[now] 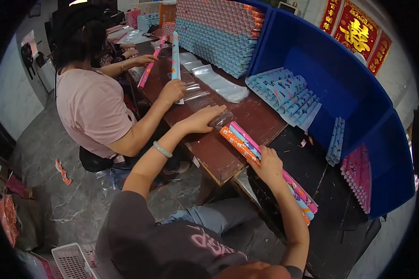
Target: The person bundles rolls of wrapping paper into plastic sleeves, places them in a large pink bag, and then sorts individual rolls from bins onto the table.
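Note:
My right hand (267,165) is closed around a bundle of rolled paper tubes (239,143) in orange, light blue and pink. The bundle slants across the table corner, and its lower end (302,202) runs along under my right forearm. At the upper end of the rolls lies a crumpled clear plastic sleeve (222,118). My left hand (205,119) rests there with its fingers stretched out over the sleeve's edge; the undersides of the fingers are hidden.
Clear sleeves (221,83) lie on the brown table (209,156). Beyond them rises a big stack of rolls (219,35). Blue bins (330,60) stand right, with blue rolls (284,95) and pink rolls (357,174) before them. On the left a co-worker (95,102) handles rolls.

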A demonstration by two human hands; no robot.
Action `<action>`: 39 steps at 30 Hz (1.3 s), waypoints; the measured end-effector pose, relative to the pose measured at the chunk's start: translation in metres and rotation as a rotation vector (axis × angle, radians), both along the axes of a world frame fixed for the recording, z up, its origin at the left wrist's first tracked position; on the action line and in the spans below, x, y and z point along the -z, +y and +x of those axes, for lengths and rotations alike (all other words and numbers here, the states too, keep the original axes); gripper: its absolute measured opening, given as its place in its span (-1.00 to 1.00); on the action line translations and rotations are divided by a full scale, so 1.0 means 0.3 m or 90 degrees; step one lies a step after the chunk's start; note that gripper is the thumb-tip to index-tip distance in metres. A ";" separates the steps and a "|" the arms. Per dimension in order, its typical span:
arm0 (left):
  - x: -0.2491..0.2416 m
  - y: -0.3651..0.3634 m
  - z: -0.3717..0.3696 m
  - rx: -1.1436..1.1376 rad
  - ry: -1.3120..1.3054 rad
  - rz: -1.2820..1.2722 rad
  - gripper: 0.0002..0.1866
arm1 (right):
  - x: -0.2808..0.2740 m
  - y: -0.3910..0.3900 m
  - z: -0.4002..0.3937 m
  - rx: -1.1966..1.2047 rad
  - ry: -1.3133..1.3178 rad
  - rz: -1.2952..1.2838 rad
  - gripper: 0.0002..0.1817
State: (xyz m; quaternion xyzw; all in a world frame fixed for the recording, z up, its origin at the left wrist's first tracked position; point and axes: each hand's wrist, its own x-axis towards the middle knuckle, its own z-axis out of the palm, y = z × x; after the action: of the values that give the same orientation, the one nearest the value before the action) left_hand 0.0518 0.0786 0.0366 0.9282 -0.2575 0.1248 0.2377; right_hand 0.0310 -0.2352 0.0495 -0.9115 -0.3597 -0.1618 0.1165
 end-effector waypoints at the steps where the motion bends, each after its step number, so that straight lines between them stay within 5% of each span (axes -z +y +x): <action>1: 0.004 -0.007 0.012 0.020 -0.015 -0.019 -0.19 | -0.002 -0.004 0.000 -0.001 -0.003 0.000 -0.42; 10: 0.039 -0.025 0.051 0.133 0.114 -0.219 -0.30 | -0.044 -0.017 -0.017 -0.029 0.039 0.022 -0.40; 20: 0.055 -0.035 0.004 0.146 0.079 -0.211 -0.34 | -0.035 -0.009 0.105 -0.046 0.254 -0.008 -0.38; 26: 0.034 -0.034 -0.030 0.159 0.003 -0.177 -0.46 | -0.036 -0.015 0.131 -0.099 0.374 0.031 -0.34; 30: 0.026 -0.045 -0.058 0.174 -0.193 -0.058 -0.57 | -0.008 -0.042 0.169 -0.111 0.471 0.073 -0.31; 39: 0.026 -0.094 -0.033 0.210 -0.422 0.087 -0.60 | -0.011 -0.020 0.164 -0.121 0.457 0.063 -0.33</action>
State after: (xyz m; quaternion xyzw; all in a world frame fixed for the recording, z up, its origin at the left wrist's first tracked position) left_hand 0.0418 0.0504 0.0288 0.7972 -0.4741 0.3612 0.0957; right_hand 0.0803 -0.2412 0.0527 -0.8662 -0.3705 0.1623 0.2933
